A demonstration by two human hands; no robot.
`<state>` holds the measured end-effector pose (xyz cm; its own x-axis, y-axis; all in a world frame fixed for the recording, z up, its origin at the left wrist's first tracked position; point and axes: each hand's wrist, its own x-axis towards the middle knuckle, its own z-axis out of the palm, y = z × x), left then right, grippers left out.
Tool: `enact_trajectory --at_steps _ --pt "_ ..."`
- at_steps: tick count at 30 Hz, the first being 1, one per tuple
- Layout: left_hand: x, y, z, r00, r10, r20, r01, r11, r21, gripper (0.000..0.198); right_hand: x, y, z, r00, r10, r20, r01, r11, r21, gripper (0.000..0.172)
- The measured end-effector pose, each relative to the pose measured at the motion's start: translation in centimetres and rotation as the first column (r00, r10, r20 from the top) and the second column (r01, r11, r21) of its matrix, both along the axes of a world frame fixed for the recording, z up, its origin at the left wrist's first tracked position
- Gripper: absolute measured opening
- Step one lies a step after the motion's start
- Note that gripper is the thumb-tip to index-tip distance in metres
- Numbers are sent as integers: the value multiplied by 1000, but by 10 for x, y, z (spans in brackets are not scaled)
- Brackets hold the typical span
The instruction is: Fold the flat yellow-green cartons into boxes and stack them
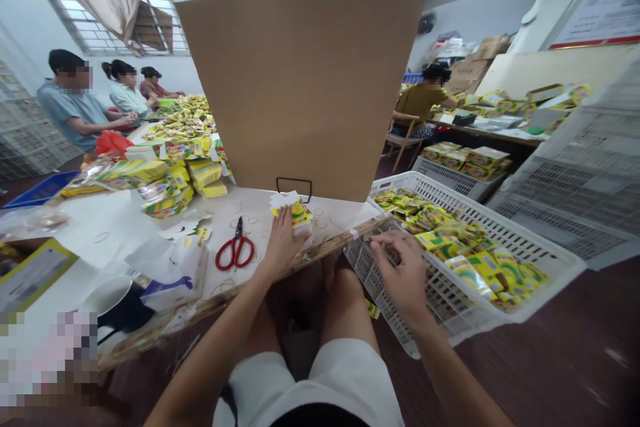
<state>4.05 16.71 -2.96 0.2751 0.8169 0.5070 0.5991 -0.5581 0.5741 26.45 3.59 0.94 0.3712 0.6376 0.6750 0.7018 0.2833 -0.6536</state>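
At the table's front edge, my left hand (284, 241) is closed round a small stack of yellow-and-white printed cartons (300, 213), fingers over its top and thumb at its right side. My right hand (403, 267) hovers by the near corner of a white plastic crate (555, 267), its fingers curled with thumb and index close together. Whatever may be between those fingertips is too small to make out. Inside the crate lie many yellow-green printed packets (465, 240). Red-handled scissors (235, 250) rest on the table left of my left hand.
A tall cardboard sheet (305, 87) stands behind the stack, near a black wire stand (294, 181). Loose rubber bands lie on the table. Yellow packs (165, 183) are piled at left, beyond a dark mug (123, 307). Several co-workers sit farther off.
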Motion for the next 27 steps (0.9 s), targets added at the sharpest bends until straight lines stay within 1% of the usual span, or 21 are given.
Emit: enact_trajectory --at_steps 1,3,5,7,9,11,13,15,16,17,18,19,20,21,22,23,24,25,26,27 --pt "-1 5 -3 1000 -18 -23 18 1000 -3 61 -5 2 -8 997 58 -41 -60 997 -49 20" --pt "-2 7 -7 997 -54 -54 54 999 -7 46 -16 10 -24 964 142 -223 -175 975 -139 23" --pt "-2 0 -9 994 -81 -79 80 997 -5 35 -26 24 -36 882 188 -432 -291 938 -186 30" --pt "-2 -8 -10 991 -104 -89 104 995 -3 33 -38 42 -45 788 216 -576 -385 904 -188 36" --pt "-3 -15 -9 988 -127 -87 128 992 2 36 -51 62 -53 723 237 -649 -445 878 -176 42" --pt "-4 -20 -8 984 -158 -78 159 987 9 38 -63 79 -57 647 245 -722 -494 856 -152 46" --pt "-6 -26 -5 979 -195 -65 197 980 18 39 -72 90 -59 573 249 -781 -519 848 -110 46" --pt "-9 -36 -1 975 -219 -45 220 975 36 41 -76 90 -56 506 259 -823 -525 850 -55 46" --pt "-11 -42 2 976 -216 12 216 976 38 42 -77 86 -54 476 267 -838 -526 850 -28 45" --pt "-13 -49 5 973 -207 104 205 978 27 43 -77 79 -50 449 278 -849 -530 848 -3 44" --pt "-14 -57 9 947 -184 262 193 981 -9 44 -78 70 -47 425 290 -857 -539 842 17 44" --pt "-16 -65 12 885 -148 442 199 977 -71 45 -79 60 -44 407 301 -862 -553 833 29 43" --pt "-18 -73 15 789 -101 606 237 960 -148 45 -81 49 -42 387 314 -867 -581 813 35 42" --pt "-20 -80 17 679 -41 733 302 925 -229 44 -84 38 -40 360 329 -873 -620 784 40 41" --pt "-21 -87 18 586 19 810 388 871 -301 45 -88 27 -40 321 341 -884 -664 746 47 39" --pt "-22 -94 18 517 73 853 477 802 -358 46 -93 17 -41 271 349 -897 -710 702 59 37" --pt "-24 -100 18 475 117 872 554 731 -399 47 -97 8 -42 214 352 -911 -749 658 78 35" --pt "-25 -105 16 454 145 879 611 667 -425 47 -101 1 -45 157 349 -924 -782 616 100 34" --pt "-26 -111 15 443 161 882 645 627 -438 47 -105 -5 -48 109 341 -934 -804 583 119 33" --pt "-28 -115 12 439 165 883 657 612 -441 45 -108 -11 -51 82 332 -939 -816 563 128 32"
